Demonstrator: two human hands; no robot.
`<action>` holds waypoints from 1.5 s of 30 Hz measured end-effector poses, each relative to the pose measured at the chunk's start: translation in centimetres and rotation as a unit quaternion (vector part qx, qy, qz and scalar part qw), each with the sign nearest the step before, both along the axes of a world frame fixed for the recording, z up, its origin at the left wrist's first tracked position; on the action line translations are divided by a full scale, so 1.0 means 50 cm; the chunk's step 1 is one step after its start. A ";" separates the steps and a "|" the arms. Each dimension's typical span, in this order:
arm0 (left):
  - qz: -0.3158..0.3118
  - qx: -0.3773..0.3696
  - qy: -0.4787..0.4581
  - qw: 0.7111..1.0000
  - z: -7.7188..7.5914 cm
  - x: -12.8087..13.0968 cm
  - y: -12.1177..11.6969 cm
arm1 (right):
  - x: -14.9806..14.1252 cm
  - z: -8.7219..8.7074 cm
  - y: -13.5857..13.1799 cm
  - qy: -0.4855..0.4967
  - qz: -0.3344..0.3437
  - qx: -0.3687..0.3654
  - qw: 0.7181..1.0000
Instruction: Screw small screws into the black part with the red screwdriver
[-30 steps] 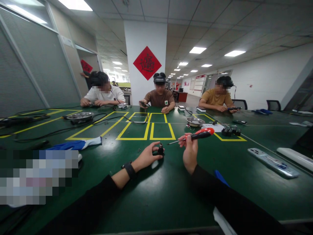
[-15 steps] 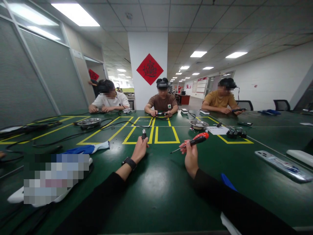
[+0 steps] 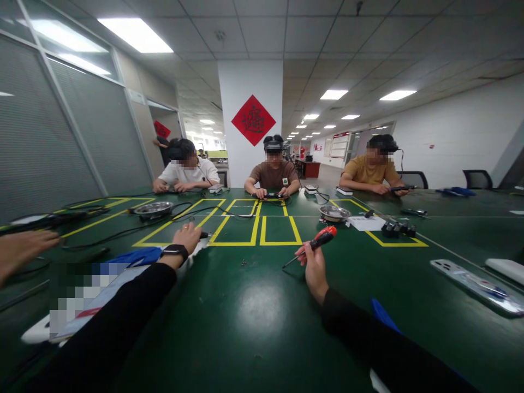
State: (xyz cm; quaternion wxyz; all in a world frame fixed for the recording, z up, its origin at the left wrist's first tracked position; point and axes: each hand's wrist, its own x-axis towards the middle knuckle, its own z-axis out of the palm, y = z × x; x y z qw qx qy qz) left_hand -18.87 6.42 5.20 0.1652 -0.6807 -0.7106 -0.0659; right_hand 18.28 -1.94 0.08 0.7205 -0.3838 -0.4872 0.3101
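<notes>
My right hand grips a red-and-black screwdriver above the green table, its thin tip slanting down to the left. My left hand, with a black watch on the wrist, reaches far left over a blue-and-white glove. Its fingers are curled around a small dark part that pokes out beside them, near the yellow tape lines. A few tiny screws lie on the table between my hands.
Three people sit across the table handling small devices. Another person's hand shows at the left edge. Two metal bowls, black cables, small black parts, a phone and a white bar lie around.
My left hand lifted the small dark part from the table middle and carried it left over the glove. The right hand lowered slightly with the screwdriver. The view tilted up.
</notes>
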 end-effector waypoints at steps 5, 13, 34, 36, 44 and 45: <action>-0.015 -0.008 0.016 1.000 -0.012 0.012 -0.003 | 0.003 -0.002 -0.002 -0.003 0.018 -0.005 1.000; -0.042 0.040 0.083 0.995 -0.030 0.007 0.014 | 0.010 -0.009 0.019 0.058 0.050 -0.034 0.997; -0.169 0.077 0.158 0.970 -0.029 -0.025 0.072 | 0.014 -0.012 0.026 0.086 0.049 -0.049 0.994; -0.175 0.074 0.154 0.970 -0.027 -0.025 0.069 | 0.014 -0.012 0.027 0.087 0.047 -0.050 0.994; -0.177 0.080 0.136 0.971 -0.019 0.000 0.070 | 0.013 -0.011 0.027 0.092 0.048 -0.051 0.993; -0.179 0.078 0.137 0.971 -0.017 0.003 0.071 | 0.013 -0.012 0.028 0.092 0.047 -0.051 0.993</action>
